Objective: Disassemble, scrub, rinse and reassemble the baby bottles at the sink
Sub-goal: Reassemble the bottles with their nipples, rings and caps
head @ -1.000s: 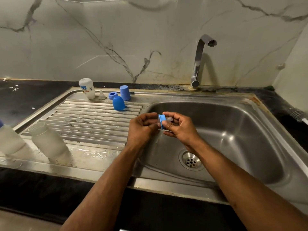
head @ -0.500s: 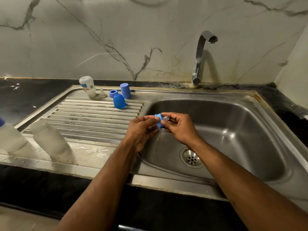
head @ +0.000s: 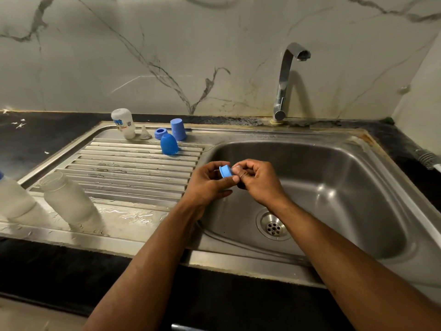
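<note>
Over the steel sink basin (head: 334, 187), a person's left hand (head: 207, 185) pinches a blue bottle collar ring (head: 225, 171) while the right hand (head: 256, 181) grips what appears to be the clear nipple seated in it. Bottle bodies (head: 71, 201) and blue caps (head: 169, 144) sit on the wet drainboard (head: 133, 168). Wet fingers could let the small ring slip toward the drain (head: 273, 227).

My right fingers (head: 241, 172) hide whatever sits against the blue collar ring (head: 225, 171). Left of the drainboard (head: 133, 168), one bottle (head: 14, 199) is cut by the edge.
</note>
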